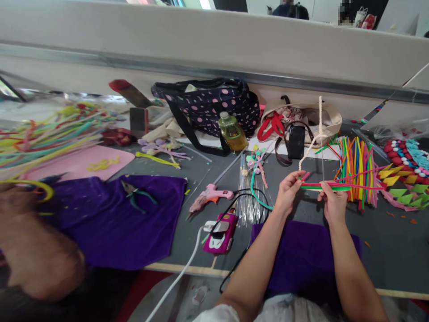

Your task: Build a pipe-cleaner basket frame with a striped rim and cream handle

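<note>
My left hand [288, 190] and my right hand [331, 201] both grip a small bundle of pipe cleaners [348, 184], red, pink and green, held level above the grey table [395, 250]. The left hand pinches the bundle's left end, the right hand holds it a little further along. A white pipe cleaner [320, 120] rises upright from between the hands and loops down to the left. Below my forearms lies a purple cloth [301, 259].
A pile of coloured pipe cleaners [357, 170] lies right of my hands. A pink glue gun [211, 196], thin wires [246, 201], a pink car-shaped object [220, 233], pliers [136, 194] on another purple cloth, bags [208, 105] and a bottle [232, 132] lie about. Another person's blurred arm [36, 250] is at left.
</note>
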`<state>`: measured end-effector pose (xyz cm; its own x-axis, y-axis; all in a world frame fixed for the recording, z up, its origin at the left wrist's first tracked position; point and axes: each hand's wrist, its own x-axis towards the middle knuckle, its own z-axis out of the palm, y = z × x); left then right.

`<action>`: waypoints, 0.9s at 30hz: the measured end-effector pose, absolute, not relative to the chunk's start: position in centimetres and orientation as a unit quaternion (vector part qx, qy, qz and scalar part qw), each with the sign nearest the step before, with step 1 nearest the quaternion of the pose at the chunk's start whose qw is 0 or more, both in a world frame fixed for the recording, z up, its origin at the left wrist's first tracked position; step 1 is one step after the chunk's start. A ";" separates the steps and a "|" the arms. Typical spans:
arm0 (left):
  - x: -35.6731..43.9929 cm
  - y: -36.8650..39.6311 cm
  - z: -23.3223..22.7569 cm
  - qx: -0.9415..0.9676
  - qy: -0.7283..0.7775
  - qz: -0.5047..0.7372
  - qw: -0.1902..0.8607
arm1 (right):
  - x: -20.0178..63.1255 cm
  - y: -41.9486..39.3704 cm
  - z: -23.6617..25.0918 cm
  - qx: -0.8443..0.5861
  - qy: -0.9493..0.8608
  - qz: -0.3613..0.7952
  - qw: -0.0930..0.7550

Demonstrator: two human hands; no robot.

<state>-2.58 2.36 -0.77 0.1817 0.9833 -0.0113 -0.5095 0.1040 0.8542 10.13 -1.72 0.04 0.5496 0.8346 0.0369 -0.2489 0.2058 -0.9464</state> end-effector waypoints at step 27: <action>-2.9 2.8 -1.5 0.252 0.350 0.569 0.700 | 10.2 -1.8 0.0 -0.512 -0.318 0.338 0.723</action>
